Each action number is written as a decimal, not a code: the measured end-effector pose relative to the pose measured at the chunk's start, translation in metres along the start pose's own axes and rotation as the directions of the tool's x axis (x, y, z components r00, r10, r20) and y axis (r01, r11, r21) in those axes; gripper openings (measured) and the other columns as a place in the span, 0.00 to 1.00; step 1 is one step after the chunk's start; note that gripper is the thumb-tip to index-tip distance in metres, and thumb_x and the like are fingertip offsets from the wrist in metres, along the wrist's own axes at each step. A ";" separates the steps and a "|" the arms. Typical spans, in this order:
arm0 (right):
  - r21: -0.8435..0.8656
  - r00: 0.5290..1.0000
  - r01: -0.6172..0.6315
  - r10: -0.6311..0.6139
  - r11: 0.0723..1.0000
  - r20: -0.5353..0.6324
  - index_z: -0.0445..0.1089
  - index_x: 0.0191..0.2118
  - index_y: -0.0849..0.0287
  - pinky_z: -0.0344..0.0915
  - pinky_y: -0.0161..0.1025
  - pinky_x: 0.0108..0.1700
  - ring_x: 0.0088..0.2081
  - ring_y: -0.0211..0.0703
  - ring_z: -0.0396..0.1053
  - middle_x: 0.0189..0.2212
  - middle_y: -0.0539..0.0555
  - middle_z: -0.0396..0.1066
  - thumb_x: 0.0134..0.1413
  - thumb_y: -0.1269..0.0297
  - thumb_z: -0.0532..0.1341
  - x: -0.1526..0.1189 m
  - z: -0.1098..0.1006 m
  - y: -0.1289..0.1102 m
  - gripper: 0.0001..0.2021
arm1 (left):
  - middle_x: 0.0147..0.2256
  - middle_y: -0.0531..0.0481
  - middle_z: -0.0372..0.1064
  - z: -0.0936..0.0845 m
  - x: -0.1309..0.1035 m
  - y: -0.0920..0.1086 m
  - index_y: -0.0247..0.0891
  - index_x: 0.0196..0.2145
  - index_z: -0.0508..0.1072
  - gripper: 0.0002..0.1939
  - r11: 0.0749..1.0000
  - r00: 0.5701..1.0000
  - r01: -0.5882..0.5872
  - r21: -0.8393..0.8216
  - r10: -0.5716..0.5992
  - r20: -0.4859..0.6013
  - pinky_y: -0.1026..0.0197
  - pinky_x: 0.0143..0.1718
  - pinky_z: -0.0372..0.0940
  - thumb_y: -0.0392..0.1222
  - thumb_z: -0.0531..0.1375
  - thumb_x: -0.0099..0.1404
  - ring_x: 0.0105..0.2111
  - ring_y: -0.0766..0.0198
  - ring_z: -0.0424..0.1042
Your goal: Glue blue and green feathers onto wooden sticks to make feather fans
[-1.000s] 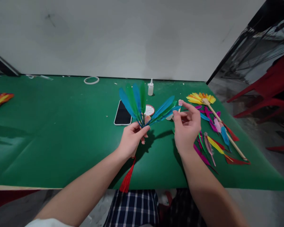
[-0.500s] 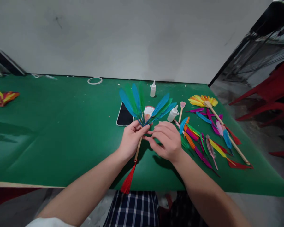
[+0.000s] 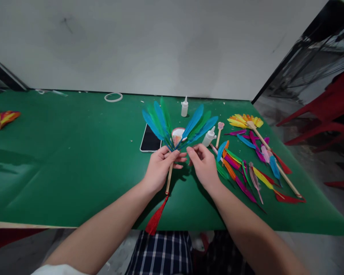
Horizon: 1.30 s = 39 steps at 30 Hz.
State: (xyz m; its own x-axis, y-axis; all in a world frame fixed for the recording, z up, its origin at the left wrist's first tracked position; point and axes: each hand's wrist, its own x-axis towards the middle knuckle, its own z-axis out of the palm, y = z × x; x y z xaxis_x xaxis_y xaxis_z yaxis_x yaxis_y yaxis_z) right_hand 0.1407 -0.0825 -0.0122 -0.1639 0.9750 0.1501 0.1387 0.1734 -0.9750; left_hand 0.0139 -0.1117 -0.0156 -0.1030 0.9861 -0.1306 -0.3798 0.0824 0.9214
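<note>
A feather fan (image 3: pixel 169 177) with blue and green feathers, a wooden handle and a red tassel (image 3: pixel 157 217) is in my left hand (image 3: pixel 161 168). Its thumb presses on the feather quills where they meet the handle, fingers behind. The feathers spread in two groups, left and right, with a gap between. Just right of the quills is my right hand (image 3: pixel 204 165), thumb and forefinger drawn together close to the fan's base. Whatever lies between those fingertips, if anything, is too small to make out. Behind the fan sits a small white dish with a red rim (image 3: pixel 180 130).
A phone (image 3: pixel 150 140) lies left of the dish. Two white glue bottles (image 3: pixel 184 107) stand behind and right. Loose colored feathers (image 3: pixel 240 179), a small stick (image 3: pixel 218 136) and a yellow feather fan (image 3: pixel 245 121) lie at right. A white ring (image 3: pixel 113 97) rests near the wall.
My right hand has turned and its fingertips have risen to the fan's base, closing together. The right-hand feathers stand more upright and wider. My left hand keeps its hold.
</note>
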 end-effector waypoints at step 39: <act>-0.637 0.832 0.331 0.102 0.696 0.545 0.73 0.32 0.56 0.62 0.40 0.38 0.35 0.43 0.66 0.31 0.53 0.72 0.51 0.57 0.58 -0.016 -0.057 0.013 0.10 | 0.37 0.44 0.69 -0.070 0.001 0.040 0.34 0.48 0.65 0.23 0.679 0.999 -0.033 0.733 0.041 0.008 0.59 0.37 0.66 0.48 0.56 0.57 0.37 0.61 0.69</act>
State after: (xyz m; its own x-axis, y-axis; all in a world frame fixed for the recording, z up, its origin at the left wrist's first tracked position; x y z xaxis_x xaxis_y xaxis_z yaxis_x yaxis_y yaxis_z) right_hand 0.2006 -0.0884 -0.0180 -0.6543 0.7535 -0.0640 0.6642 0.5322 -0.5251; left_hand -0.0659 -0.1176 -0.0042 -0.1110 0.9897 -0.0902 0.4198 0.1290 0.8984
